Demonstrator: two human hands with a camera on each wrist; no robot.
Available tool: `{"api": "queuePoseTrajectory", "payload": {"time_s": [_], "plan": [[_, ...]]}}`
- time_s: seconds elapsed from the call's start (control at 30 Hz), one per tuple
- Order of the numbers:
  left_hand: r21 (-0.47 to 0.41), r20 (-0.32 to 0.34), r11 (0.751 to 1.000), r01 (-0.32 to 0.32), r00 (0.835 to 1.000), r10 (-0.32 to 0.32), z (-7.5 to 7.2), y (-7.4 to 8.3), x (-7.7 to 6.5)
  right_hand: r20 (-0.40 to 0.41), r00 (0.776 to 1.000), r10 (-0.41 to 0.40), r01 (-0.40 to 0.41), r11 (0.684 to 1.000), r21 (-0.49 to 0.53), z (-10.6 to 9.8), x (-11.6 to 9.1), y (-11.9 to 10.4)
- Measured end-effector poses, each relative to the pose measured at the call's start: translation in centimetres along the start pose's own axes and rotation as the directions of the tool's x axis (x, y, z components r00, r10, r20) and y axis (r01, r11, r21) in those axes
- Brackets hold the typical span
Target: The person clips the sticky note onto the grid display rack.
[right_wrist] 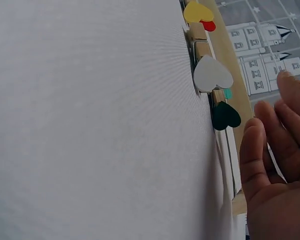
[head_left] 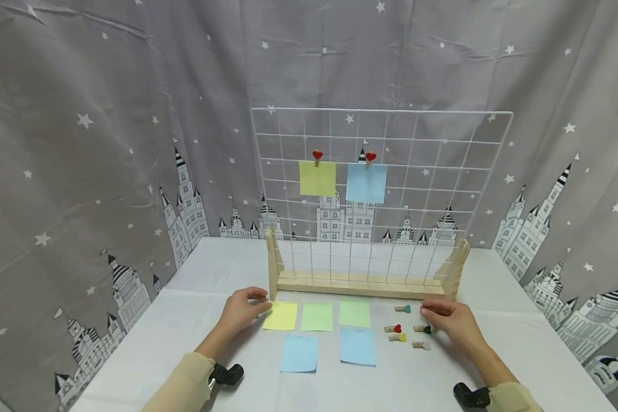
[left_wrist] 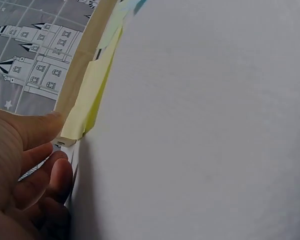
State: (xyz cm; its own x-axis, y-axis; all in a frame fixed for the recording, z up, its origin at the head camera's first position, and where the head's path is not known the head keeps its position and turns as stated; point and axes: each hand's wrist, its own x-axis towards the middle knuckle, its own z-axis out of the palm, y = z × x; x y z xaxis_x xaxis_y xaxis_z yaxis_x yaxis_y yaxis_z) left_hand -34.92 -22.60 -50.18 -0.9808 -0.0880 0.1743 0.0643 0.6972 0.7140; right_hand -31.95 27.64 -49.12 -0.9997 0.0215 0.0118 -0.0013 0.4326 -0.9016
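At the left end of the table, my left hand [head_left: 239,312] has its thumb tip right at the edge of a yellow sticky note [head_left: 280,316], its fingers loosely bent. That note's near corner [left_wrist: 80,127] lifts slightly in the left wrist view. My right hand [head_left: 455,323] hovers beside several small heart-topped wooden clothespins, fingers relaxed and nothing between them. Nearest to it are a dark green clothespin [head_left: 423,329], a teal one [head_left: 403,309] and a white one [head_left: 421,345]. A red clothespin [head_left: 393,328] and a yellow one [head_left: 397,337] lie further left.
Two green notes [head_left: 317,317] and two blue notes [head_left: 299,353] lie mid-table. Behind them stands a white wire grid [head_left: 412,189] in a wooden base [head_left: 360,286]. Red heart clothespins [head_left: 317,155] hold a yellow-green note [head_left: 317,179] and a blue note [head_left: 367,184] on it.
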Motion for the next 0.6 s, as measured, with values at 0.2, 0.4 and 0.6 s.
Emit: {"api": "queuePoseTrajectory", "payload": {"time_s": [0.2,0.4,0.6], "plan": [[0.058,0.001,0.998,-0.009,1.0,0.009,0.3,0.3,0.0,0.007,1.0,0.013,-0.013,0.999,-0.051,-0.2,0.0,0.7],[0.111,-0.001,0.994,0.006,1.0,-0.006,0.5,0.6,-0.1,0.029,0.999,-0.016,0.019,0.994,-0.11,-0.3,0.0,1.3],[0.126,-0.005,0.991,0.039,0.999,-0.039,0.6,0.9,-0.4,0.057,0.998,0.003,0.007,0.986,-0.169,-0.3,-0.1,1.4]]}}
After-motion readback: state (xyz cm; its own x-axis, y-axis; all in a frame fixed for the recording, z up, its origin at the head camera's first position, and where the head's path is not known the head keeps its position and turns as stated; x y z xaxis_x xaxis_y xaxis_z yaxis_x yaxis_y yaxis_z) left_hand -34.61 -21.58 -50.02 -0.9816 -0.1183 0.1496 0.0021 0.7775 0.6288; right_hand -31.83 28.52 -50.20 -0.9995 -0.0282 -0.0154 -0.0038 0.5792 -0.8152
